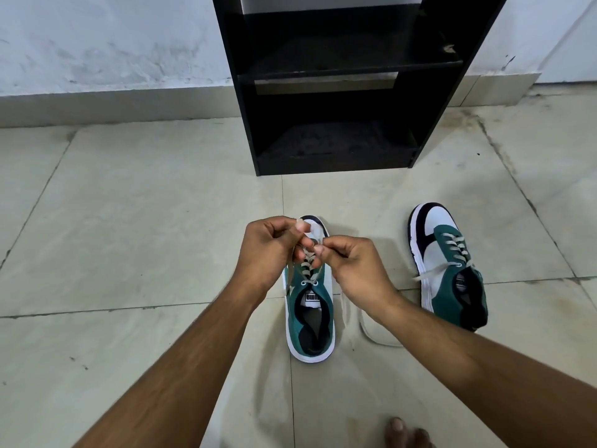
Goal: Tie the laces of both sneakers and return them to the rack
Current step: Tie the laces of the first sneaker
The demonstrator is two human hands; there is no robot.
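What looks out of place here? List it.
The right-hand sneaker sits angled on the floor tiles with its lace untied, one end trailing off its side. A loose lace loop lies on the floor under the right hand. The black rack has dusty shelves.
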